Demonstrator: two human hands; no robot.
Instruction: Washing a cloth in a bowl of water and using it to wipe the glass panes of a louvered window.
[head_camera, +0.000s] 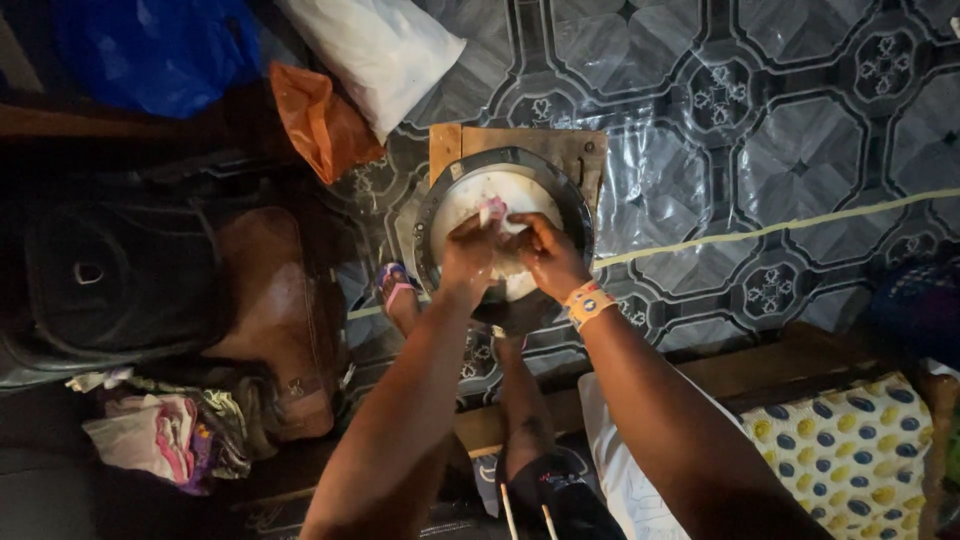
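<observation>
Both hands, the left hand (468, 258) and right hand (545, 255), close on a wet white cloth (497, 215) over a round basin (575, 215) standing on a wooden board (580, 150) on the patterned floor (800, 150); an orange bag (320, 120) lies near.

Both hands (505, 250) meet over the basin (575, 205), apparently on a board (560, 145).

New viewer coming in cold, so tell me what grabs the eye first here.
Dead centre, the left hand and right hand meet over a round dark-rimmed basin, gripping a pale wet cloth. An orange bag glows at upper left, and a spotted yellow-and-blue cloth sits at lower right.
</observation>
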